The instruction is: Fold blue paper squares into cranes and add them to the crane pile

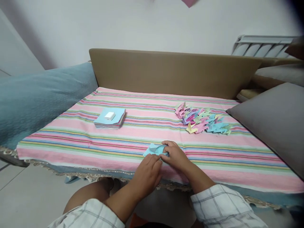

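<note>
A light blue sheet of origami paper (154,148), partly folded, lies near the front edge of the striped cloth. My left hand (149,169) presses on its near edge with the fingers together. From the right, my right hand (174,153) pinches the paper's right end between thumb and fingers. The fingers hide part of the folds. Farther back on the right sits a cluster of folded paper cranes (201,120) in pink, purple, yellow and blue. To the left is a stack of square paper (102,117), blue on top, with a small white block (110,116) resting on it.
The pink striped cloth (142,126) covers the seat, and its lace-trimmed front edge is just before my knees. A brown backrest (166,72) closes off the far side. Grey cushions (273,123) stand at the right, and a blue covered armrest (47,98) at the left.
</note>
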Tool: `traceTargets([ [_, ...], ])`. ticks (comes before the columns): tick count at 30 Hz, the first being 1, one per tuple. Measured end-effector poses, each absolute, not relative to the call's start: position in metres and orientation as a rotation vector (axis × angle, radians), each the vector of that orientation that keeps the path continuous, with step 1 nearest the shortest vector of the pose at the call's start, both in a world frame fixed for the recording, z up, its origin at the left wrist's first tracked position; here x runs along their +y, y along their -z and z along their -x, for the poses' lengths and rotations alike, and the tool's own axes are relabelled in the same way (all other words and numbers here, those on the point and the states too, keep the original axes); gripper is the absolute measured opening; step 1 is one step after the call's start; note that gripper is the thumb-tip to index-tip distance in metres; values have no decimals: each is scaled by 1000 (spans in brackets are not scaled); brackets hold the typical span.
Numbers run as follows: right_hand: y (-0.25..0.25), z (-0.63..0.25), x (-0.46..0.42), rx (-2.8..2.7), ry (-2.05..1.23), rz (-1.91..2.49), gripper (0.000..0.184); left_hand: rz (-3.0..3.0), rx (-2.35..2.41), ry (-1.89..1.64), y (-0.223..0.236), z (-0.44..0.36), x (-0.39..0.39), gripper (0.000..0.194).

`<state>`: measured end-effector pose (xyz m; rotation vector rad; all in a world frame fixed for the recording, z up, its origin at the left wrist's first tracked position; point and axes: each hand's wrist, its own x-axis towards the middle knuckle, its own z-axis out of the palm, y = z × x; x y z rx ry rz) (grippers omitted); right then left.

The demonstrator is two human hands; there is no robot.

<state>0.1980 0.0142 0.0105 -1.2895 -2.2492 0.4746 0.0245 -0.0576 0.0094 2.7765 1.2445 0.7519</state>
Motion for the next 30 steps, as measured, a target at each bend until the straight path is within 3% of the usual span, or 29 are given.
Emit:
traceTargets([
  [8, -18, -216, 20, -2193, -671, 1228, 12, -2783, 1361, -603, 2, -28, -52, 49],
  [26, -13, -222, 21, -2238, -583, 1276, 6, -2788, 1373, -557, 0, -31, -51, 44],
  [30, -15, -224, 22, -2214, -647, 1283, 8, -2781, 1400, -580, 2, -33, -50, 50],
])
